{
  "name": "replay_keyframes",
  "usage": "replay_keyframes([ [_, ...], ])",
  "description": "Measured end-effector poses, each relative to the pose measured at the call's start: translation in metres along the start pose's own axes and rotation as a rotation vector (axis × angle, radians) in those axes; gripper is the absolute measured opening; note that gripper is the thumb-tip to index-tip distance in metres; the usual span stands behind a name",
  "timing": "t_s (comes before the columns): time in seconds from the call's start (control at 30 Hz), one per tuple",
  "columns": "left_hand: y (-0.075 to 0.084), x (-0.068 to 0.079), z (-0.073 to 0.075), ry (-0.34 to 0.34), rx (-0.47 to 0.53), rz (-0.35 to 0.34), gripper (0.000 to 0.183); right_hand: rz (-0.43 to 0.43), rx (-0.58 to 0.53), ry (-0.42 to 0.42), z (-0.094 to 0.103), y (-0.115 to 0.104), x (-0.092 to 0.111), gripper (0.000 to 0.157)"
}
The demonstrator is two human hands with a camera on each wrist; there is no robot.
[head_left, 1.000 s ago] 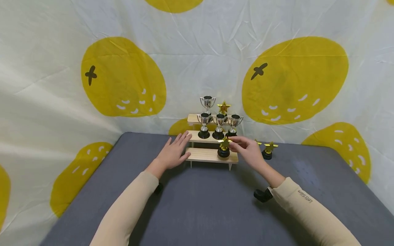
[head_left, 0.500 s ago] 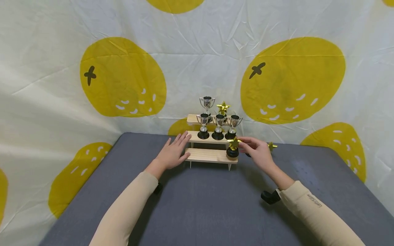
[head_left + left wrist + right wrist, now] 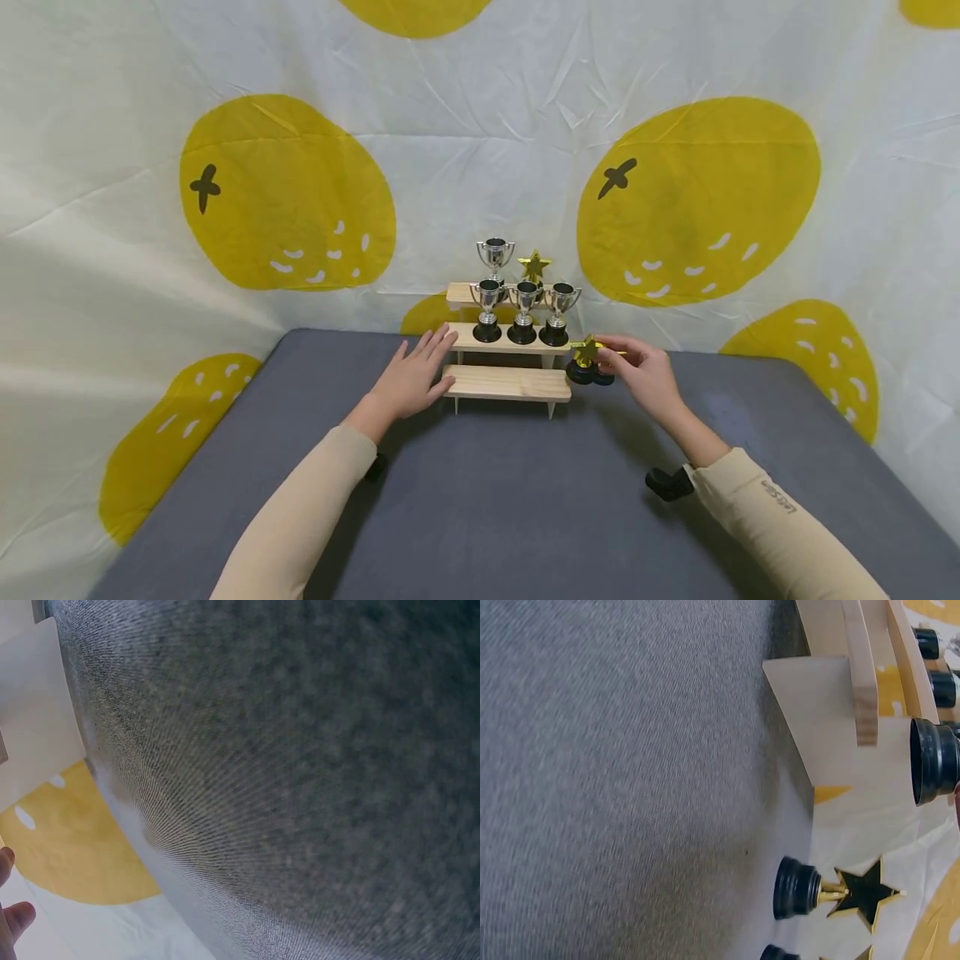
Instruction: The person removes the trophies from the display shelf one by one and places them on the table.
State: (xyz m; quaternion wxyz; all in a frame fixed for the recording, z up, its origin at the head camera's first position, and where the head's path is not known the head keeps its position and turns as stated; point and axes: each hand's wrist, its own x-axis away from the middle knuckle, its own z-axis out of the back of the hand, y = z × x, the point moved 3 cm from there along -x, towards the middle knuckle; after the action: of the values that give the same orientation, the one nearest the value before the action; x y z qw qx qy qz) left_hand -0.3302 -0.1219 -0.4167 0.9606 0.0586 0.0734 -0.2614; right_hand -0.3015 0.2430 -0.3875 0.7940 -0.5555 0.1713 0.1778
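My right hand (image 3: 645, 375) pinches a gold star trophy (image 3: 583, 372) just off the right end of a three-tier wooden shelf (image 3: 506, 383). In the right wrist view, the held trophy's black base (image 3: 934, 761) hangs in the air beyond the shelf's end. With its fingers extended, my left hand (image 3: 408, 379) touches the shelf's left end. Three silver trophy cups (image 3: 525, 304) stand in a row on the middle tier. On the top tier are one silver cup (image 3: 495, 254) and a gold star trophy (image 3: 535, 267). The bottom tier bears nothing.
Another star trophy (image 3: 799, 889) stands on the grey table (image 3: 480, 500) right of the shelf, mostly hidden in the head view. Part of one more black base (image 3: 778, 952) shows beside it. A white cloth with yellow fruit (image 3: 697, 200) hangs behind.
My right hand has carried the gold star trophy rightward, from over the bottom tier to beyond the shelf's right end. My left hand has stayed at the shelf's left end.
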Motion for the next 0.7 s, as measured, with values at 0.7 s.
replay_keyframes([
  [0.7,-0.001,0.000,-0.001,-0.003,-0.034,0.012,0.075,-0.028,0.006,0.061,0.037,0.013,0.005,0.033],
])
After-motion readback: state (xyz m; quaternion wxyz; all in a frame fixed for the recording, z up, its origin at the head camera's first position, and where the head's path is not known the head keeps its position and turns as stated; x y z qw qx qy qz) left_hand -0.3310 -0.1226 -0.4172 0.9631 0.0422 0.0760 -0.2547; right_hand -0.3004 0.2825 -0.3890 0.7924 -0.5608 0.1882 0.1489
